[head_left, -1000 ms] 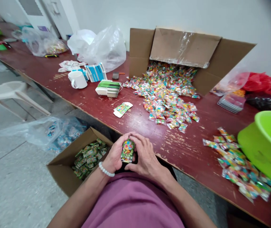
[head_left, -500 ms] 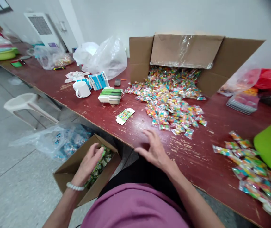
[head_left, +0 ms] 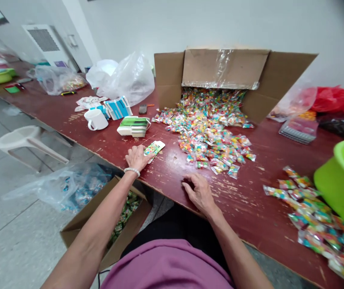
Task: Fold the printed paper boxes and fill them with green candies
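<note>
My left hand (head_left: 138, 157), with a beaded bracelet at the wrist, is on the left end of a small flat green-and-white carton (head_left: 156, 148) lying on the red table (head_left: 172, 170). Its fingers are spread over the carton's end and the tabletop. To the right, my right hand (head_left: 200, 192) rests at the table's front edge, fingers curved and apart, holding nothing. Beyond it spreads a heap of small clear packets of colourful candy (head_left: 210, 140), spilling from a tipped cardboard box (head_left: 226, 66). A stack of flat green-and-white cartons (head_left: 133, 127) sits behind my left hand.
A white mug (head_left: 96, 119) and blue-striped cartons (head_left: 118, 107) stand at the left. At the right are a green basin (head_left: 340, 180) and more candy packets (head_left: 319, 216). Below the edge, an open box (head_left: 84, 218) holds green packets, beside a plastic bag (head_left: 78, 188).
My left hand has moved from above the lower box up to the small carton on the table. My right hand has shifted slightly. The view has turned a little.
</note>
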A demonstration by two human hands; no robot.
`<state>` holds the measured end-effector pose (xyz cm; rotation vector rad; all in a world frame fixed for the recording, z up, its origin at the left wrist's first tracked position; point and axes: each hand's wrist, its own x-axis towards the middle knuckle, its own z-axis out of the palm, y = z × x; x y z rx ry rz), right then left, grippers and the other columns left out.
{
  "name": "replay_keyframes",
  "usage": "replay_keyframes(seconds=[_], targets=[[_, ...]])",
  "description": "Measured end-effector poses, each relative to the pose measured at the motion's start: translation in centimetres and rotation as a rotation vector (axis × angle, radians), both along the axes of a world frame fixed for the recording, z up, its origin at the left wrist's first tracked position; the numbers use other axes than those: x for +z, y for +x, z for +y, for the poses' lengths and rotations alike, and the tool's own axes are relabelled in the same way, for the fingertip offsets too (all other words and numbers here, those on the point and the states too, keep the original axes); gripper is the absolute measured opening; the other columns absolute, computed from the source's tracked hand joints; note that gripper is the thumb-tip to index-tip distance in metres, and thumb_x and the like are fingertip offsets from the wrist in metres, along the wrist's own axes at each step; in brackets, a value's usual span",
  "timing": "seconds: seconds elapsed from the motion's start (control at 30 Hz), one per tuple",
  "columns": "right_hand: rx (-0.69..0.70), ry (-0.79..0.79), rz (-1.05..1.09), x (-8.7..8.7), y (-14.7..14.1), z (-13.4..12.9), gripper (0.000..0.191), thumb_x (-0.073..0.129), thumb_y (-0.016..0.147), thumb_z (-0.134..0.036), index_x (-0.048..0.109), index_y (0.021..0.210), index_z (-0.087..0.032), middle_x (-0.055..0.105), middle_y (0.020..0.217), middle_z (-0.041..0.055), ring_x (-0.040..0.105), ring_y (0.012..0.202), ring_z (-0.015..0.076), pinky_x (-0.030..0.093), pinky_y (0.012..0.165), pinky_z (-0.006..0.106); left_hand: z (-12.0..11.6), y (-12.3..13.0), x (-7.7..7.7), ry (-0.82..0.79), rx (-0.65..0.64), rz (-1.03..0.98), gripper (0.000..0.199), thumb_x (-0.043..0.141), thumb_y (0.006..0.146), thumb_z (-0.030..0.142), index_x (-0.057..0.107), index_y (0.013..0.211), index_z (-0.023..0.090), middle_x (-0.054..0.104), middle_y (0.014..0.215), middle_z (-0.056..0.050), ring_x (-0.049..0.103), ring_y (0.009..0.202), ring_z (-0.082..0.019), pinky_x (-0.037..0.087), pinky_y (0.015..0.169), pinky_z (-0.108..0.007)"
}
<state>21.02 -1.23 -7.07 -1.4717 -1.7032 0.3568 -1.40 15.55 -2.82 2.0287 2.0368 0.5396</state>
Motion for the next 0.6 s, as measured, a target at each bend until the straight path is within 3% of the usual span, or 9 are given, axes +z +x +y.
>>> replay_keyframes(seconds=[0.1,0.23,0.3,0.4,0.47,0.6], targets=[[0.001,-0.009,0.008,0.0,0.0,0.1,0.016,0.059,0.089,-0.019,0.067,0.103,-0.020,0.071,0.099,0.0083,0.065,0.097,0.0262,0.048,0.086,0.041,-0.3,-0.2,0.3,0.025,0.058,-0.129,0.041,0.074,0.074,0.048,0.066,0.105,0.023,0.060,0.118,-0.014,0.051,0.118,-0.037,0.041,0.093,-0.045],[-0.030,-0.065,0.129,0.1,0.0,0.3,0.017,0.061,0.087,-0.025,0.067,0.102,-0.020,0.072,0.096,0.0082,0.065,0.090,0.0251,0.048,0.086,0.042,-1.3,0.3,1.4,-0.002,0.098,-0.423,0.030,0.069,0.074,0.048,0.060,0.083,0.021,0.064,0.083,-0.004,0.063,0.085,-0.024,0.045,0.073,-0.032],[-0.087,-0.127,0.322,0.6,-0.3,0.3,0.024,0.063,0.085,-0.032,0.066,0.106,-0.021,0.071,0.098,0.0079,0.065,0.083,0.0221,0.050,0.083,0.040,-2.9,0.6,2.0,-0.047,0.068,-0.590,0.036,0.069,0.072,0.053,0.056,0.080,0.020,0.061,0.073,-0.001,0.061,0.070,-0.019,0.045,0.064,-0.028],[-0.086,-0.222,0.778,2.1,-1.4,0.2,0.044,0.067,0.082,-0.042,0.059,0.120,-0.023,0.069,0.113,0.0086,0.065,0.086,0.0196,0.053,0.076,0.035,-7.5,0.9,2.8,-0.168,-0.032,-0.784,0.041,0.071,0.068,0.054,0.053,0.079,0.019,0.061,0.070,0.001,0.060,0.060,-0.016,0.046,0.057,-0.026],[-0.018,-0.263,0.977,3.5,-2.3,-0.3,0.048,0.070,0.079,-0.045,0.059,0.120,-0.022,0.069,0.110,0.0067,0.065,0.086,0.0184,0.052,0.073,0.030,-11.3,1.0,3.1,-0.315,-0.131,-0.883,0.041,0.078,0.062,0.049,0.054,0.074,0.018,0.061,0.067,0.001,0.059,0.055,-0.014,0.047,0.055,-0.025],[0.117,-0.426,0.912,6.0,-4.0,-2.0,0.030,0.066,0.085,-0.043,0.066,0.103,-0.020,0.063,0.071,-0.0022,0.053,0.056,0.0112,0.043,0.053,0.023,-17.0,1.1,3.0,-1.000,-0.405,-1.362,0.045,0.084,0.064,0.033,0.064,0.099,0.016,0.071,0.089,-0.007,0.071,0.073,-0.019,0.053,0.067,-0.027]])
